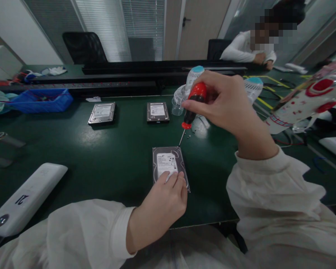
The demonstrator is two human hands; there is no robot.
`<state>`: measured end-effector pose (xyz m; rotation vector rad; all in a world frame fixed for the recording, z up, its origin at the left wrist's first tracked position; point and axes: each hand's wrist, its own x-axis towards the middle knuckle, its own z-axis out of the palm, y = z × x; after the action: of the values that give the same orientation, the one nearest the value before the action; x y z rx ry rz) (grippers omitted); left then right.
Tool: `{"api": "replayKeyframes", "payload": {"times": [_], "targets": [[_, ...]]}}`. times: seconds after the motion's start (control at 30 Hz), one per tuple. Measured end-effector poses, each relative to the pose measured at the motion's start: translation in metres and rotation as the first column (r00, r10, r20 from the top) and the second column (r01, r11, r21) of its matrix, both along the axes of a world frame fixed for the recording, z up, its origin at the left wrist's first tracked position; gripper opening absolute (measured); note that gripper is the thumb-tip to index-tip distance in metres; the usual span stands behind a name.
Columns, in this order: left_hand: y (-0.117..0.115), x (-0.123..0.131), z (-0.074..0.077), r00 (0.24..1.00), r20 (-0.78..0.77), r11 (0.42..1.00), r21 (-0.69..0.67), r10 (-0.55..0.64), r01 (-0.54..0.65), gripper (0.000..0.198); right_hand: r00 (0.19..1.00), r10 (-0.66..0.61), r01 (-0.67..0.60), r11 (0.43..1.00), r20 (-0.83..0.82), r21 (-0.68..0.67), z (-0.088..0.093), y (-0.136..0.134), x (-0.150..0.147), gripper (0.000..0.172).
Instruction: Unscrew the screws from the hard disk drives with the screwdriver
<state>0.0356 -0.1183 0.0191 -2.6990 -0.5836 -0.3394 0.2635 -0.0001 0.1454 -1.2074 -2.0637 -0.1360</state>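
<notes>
Left hand [162, 203] flat on hard drive [168, 160]; right hand [224, 106] clenched on red screwdriver [190, 116], tip at drive's far corner. Blue bin [44, 104] far left of drive, contents unclear.

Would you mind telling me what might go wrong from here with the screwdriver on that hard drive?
The screwdriver in the right hand is tilted, with its tip at the far right corner of the hard drive; it may slip and scratch the cover. The left hand presses only the near end, so the drive could pivot on the table. The small loose screws beyond the drive might get swept away.
</notes>
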Motion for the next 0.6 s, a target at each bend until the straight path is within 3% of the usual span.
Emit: {"api": "replayKeyframes", "payload": {"times": [0.1,0.2,0.37,0.47,0.6], "targets": [[0.000,-0.001,0.001,1.000,-0.007,1.000,-0.018,-0.008,0.008,0.029,0.998,0.039,-0.037,0.999,0.047,-0.040,0.007,-0.002,-0.003,0.022],[0.001,-0.001,0.001,1.000,-0.012,1.000,-0.022,-0.020,0.020,0.029,0.989,0.056,-0.046,0.996,0.136,-0.080,0.015,-0.004,-0.003,0.026],[0.001,-0.001,0.000,1.000,0.001,1.000,-0.007,-0.012,0.012,0.029,0.965,-0.091,0.084,0.996,0.246,0.039,0.021,-0.003,-0.003,0.043],[-0.001,-0.002,0.000,1.000,0.017,1.000,-0.003,0.002,-0.002,0.030,0.971,0.006,-0.005,1.000,0.240,-0.007,0.023,-0.002,-0.002,0.024],[-0.002,-0.002,0.000,1.000,0.019,1.000,0.008,0.007,-0.007,0.031,0.968,0.063,-0.054,0.998,0.243,-0.043,0.021,0.002,-0.001,0.033]]}}
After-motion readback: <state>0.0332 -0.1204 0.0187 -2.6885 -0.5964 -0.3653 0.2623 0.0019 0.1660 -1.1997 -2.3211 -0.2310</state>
